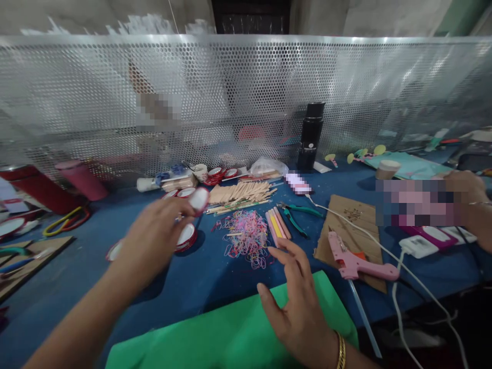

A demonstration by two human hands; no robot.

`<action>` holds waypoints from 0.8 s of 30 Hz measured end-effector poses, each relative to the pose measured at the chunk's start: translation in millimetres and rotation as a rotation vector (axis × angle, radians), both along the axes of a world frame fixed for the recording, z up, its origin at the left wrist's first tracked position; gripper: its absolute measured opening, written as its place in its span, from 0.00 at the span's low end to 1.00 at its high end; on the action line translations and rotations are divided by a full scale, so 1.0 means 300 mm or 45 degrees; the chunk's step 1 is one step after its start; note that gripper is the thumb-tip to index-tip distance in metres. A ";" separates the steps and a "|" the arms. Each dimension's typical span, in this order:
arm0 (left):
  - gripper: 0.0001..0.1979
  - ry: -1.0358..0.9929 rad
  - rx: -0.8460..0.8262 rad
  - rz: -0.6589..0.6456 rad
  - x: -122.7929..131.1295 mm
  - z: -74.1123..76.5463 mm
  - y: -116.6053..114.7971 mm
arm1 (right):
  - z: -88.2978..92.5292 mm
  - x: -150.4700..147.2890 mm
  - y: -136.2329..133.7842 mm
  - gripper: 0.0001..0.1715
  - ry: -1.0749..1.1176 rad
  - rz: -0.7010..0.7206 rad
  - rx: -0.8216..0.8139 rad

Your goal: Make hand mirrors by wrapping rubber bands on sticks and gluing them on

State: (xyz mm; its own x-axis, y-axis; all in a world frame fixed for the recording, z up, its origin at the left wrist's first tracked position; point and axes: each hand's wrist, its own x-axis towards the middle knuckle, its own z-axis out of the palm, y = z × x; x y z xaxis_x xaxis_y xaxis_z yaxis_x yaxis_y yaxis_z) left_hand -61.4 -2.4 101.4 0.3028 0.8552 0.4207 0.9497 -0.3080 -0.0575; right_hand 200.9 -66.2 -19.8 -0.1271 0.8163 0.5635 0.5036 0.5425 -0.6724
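My left hand [151,233] is closed, its fingertips pinching a small white disc with a red rim [199,200], held up off the table. Below it lie more of these red-and-white round pieces [186,236], partly covered by my hand. Over the green sheet [200,335] hovers my right hand [295,297], fingers spread and nothing in them. Just beyond its fingertips is a loose heap of thin pastel rubber bands [249,237]. Beside the heap lie several pink and yellow sticks [277,225].
Wooden sticks [246,192] lie behind the rubber bands, near teal-handled pliers [295,218]. At right, a pink glue gun [353,261] rests on cardboard [346,210], with white cables across it. A black bottle [311,136] stands by the perforated metal screen [230,92]. Another person's hand [467,192] is at far right.
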 end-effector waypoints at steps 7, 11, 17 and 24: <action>0.03 -0.017 -0.371 -0.593 0.300 -0.129 -0.169 | -0.009 0.005 0.001 0.45 0.096 0.048 -0.067; 0.03 -0.059 -0.366 -0.716 0.322 -0.151 -0.165 | -0.011 0.012 0.008 0.41 0.114 0.099 -0.115; 0.11 -0.498 -0.351 -0.627 0.283 -0.192 -0.127 | -0.025 0.014 0.031 0.35 0.289 0.089 -0.204; 0.17 -1.396 -0.886 -0.345 0.294 -0.228 -0.083 | -0.013 0.018 0.044 0.38 0.267 0.027 -0.145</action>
State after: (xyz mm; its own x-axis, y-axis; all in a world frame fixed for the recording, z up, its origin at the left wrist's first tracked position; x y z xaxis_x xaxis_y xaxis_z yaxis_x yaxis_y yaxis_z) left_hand 26.8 -27.5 32.9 0.2839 0.9572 0.0569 0.3065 -0.1468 0.9405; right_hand 206.4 -53.1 -23.8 -0.0349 0.8743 0.4841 0.3356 0.4665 -0.8184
